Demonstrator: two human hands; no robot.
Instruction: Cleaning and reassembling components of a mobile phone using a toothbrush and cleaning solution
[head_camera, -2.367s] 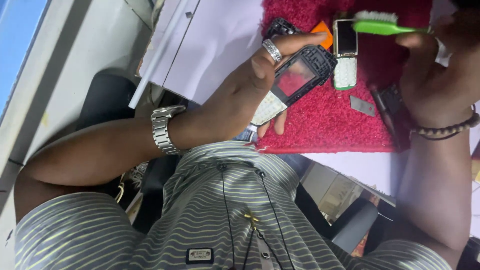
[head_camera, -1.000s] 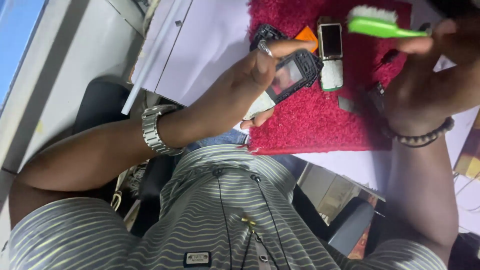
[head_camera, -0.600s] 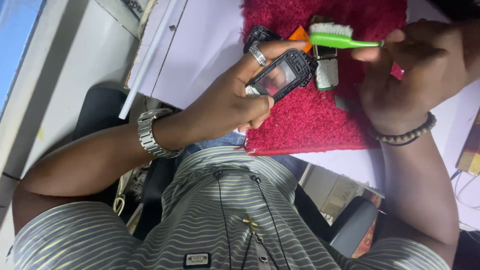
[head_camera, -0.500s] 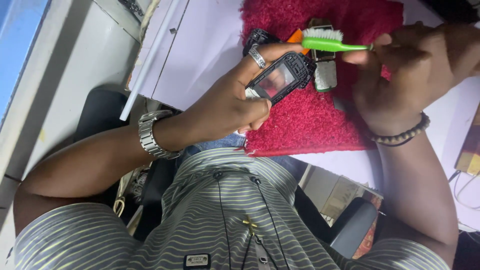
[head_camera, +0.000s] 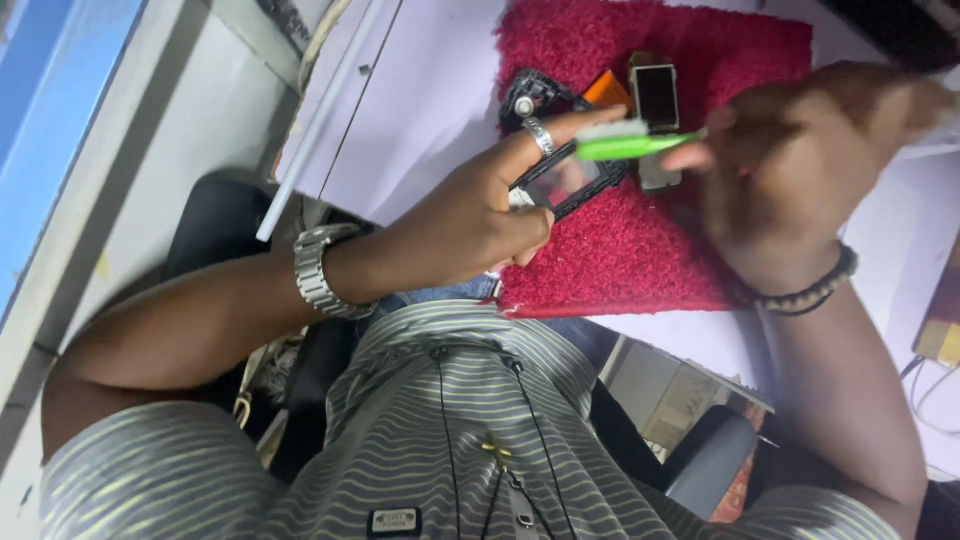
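My left hand (head_camera: 470, 215), with a ring and a metal wristwatch, holds a small black phone (head_camera: 562, 180) above a red mat (head_camera: 640, 240). My right hand (head_camera: 800, 160), with a beaded bracelet, grips a green brush (head_camera: 630, 143) whose white bristles lie across the top of the phone. On the mat beyond lie a black phone part (head_camera: 530, 95), an orange piece (head_camera: 607, 90) and a small silver phone (head_camera: 655, 100).
The red mat lies on a white tabletop (head_camera: 420, 100). A thin white rod (head_camera: 310, 130) runs along the table's left edge. A yellowish box (head_camera: 940, 320) and cables sit at the far right. My striped shirt fills the bottom.
The green brush has come down and leftward from above the mat onto the phone. My left hand has kept hold of the phone, tilting it slightly.
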